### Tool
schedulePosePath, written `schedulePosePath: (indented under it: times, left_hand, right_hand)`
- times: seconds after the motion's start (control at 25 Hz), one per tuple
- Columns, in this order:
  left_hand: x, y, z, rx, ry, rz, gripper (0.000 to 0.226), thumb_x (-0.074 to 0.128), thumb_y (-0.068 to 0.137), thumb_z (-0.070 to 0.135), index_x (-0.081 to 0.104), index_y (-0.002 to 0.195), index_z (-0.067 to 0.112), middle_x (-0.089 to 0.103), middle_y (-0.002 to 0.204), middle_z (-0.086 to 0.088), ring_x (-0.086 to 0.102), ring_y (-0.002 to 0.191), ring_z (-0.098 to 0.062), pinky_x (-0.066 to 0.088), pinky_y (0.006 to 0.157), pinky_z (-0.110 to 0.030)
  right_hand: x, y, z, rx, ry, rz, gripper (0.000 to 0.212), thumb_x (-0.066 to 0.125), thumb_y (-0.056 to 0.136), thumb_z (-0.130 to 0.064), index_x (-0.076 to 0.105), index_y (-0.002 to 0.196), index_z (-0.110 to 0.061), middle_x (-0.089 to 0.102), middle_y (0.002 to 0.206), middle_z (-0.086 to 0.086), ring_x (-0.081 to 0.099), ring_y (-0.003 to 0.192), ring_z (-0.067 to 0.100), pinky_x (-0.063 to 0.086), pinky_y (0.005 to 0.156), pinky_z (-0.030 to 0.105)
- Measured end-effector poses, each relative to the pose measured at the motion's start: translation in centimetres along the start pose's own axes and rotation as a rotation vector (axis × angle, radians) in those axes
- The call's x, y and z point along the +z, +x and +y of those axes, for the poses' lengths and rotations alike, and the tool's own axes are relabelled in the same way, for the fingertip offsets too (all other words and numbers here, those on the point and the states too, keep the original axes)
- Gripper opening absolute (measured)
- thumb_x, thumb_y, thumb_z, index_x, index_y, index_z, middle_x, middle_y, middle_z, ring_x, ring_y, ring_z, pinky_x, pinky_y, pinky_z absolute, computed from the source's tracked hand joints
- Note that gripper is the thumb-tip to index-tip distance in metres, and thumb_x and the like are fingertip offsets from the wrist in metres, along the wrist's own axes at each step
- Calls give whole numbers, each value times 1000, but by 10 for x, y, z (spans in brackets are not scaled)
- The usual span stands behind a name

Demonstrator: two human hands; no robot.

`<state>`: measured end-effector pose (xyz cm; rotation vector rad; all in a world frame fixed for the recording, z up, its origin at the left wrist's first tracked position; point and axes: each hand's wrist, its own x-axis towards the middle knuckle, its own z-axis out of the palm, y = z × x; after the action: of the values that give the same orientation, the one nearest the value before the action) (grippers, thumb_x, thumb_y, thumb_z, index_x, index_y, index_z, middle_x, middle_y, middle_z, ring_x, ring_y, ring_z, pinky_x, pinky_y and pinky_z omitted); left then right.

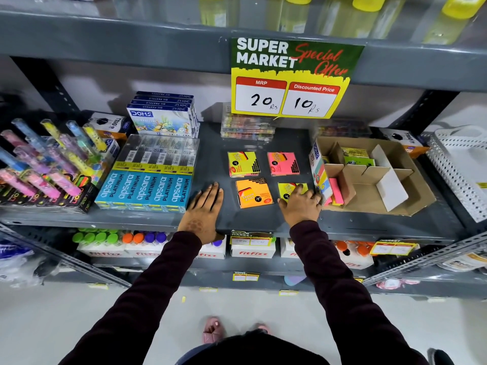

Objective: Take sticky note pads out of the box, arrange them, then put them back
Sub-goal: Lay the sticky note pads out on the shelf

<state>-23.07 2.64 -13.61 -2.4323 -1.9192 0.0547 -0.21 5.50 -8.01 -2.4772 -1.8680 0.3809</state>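
Several sticky note pads lie in a square on the grey shelf (pixel 210 154): a yellow pad (pixel 243 163) at the back left, a pink pad (pixel 283 163) at the back right, an orange pad (pixel 253 193) at the front left. My right hand (pixel 300 204) rests its fingers on a second yellow pad (pixel 288 188) at the front right. Flat on the shelf's front edge, left of the pads, lies my left hand (pixel 203 212), holding nothing. The cardboard box (pixel 411 185) with dividers stands to the right, holding pink pads (pixel 336 191) and green pads (pixel 355 156).
Blue Apsara pencil packs (pixel 147 188) sit just left of my left hand. Doms boxes (pixel 163 114) and clear cases (pixel 247 127) stand at the back. A price sign (pixel 290 80) hangs from the shelf above. A white basket (pixel 463 164) is at the far right.
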Motion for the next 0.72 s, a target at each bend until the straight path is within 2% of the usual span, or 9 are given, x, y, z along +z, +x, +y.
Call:
schedulePosePath:
  times: [0.72]
  left_hand:
    - [1, 1, 0, -5, 18, -5, 110, 66, 76, 48, -11, 143, 9, -3, 158, -14, -1, 145, -28, -5, 113, -38]
  right_hand:
    - [0, 3, -2, 4, -3, -7, 73, 51, 93, -46, 25, 146, -4, 36, 148, 24, 29, 139, 44, 34, 110, 52]
